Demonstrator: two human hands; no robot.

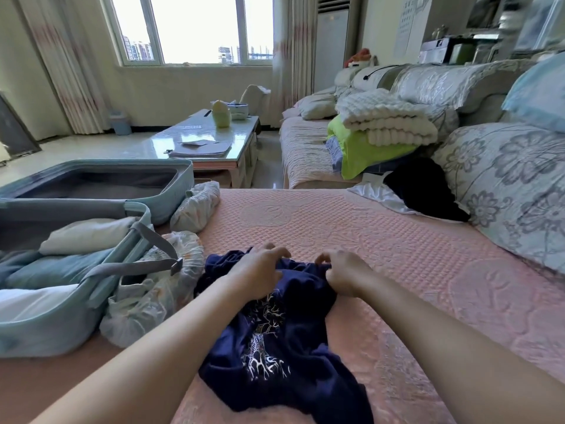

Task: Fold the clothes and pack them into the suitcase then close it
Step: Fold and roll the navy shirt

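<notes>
A navy blue garment (pixel 275 347) with a white and gold print lies crumpled on the pink quilted sofa seat (pixel 397 240) in front of me. My left hand (pixel 260 270) and my right hand (pixel 342 270) both grip its far bunched edge, fingers curled into the cloth. To the left a light blue suitcase (pixel 46 332) lies open, with folded cream, blue and white clothes under a grey strap (pixel 134 264) in its near half. Its far half (pixel 171 194) looks empty.
Pale printed bundles of cloth (pixel 153 295) lie between the suitcase and the garment. A black and white garment (pixel 422 194) lies at the right by floral cushions (pixel 504 194). Folded blankets (pixel 382 120) sit further along the sofa. A glass coffee table (pixel 214 139) stands beyond.
</notes>
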